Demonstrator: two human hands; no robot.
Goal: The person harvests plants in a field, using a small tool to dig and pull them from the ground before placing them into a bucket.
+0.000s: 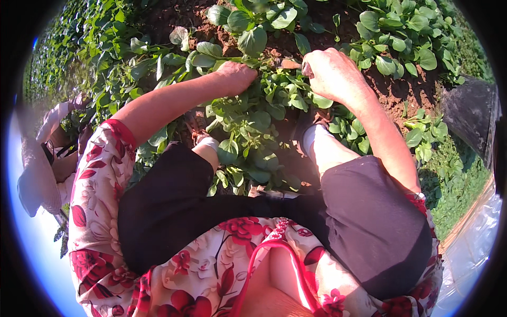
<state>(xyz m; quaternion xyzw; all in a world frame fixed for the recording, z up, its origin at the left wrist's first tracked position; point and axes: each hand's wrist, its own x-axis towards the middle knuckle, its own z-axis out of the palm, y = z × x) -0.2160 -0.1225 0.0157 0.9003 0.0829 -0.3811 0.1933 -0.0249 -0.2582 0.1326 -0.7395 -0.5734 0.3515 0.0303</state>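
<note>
Broad-leaved green vegetables (252, 42) grow in reddish soil in front of me. My left hand (237, 78) is closed in a fist among the leaves, around leafy green stems that show at its knuckles. To its right, my right hand (334, 74) is closed, thumb and fingers bent together low over the plants. A short brownish, flat piece (289, 64) lies just left of its fingertips; whether it is a blade or soil, and whether I hold it, I cannot make out. Smaller leafy plants (288, 87) fill the space below and between both hands.
My feet, in white socks (315, 138), stand among the plants on either side. Another person in a pale hat (37, 179) is at the left edge. A dark sheet or bag (470, 113) lies at the right, with clear plastic film (472, 253) below it.
</note>
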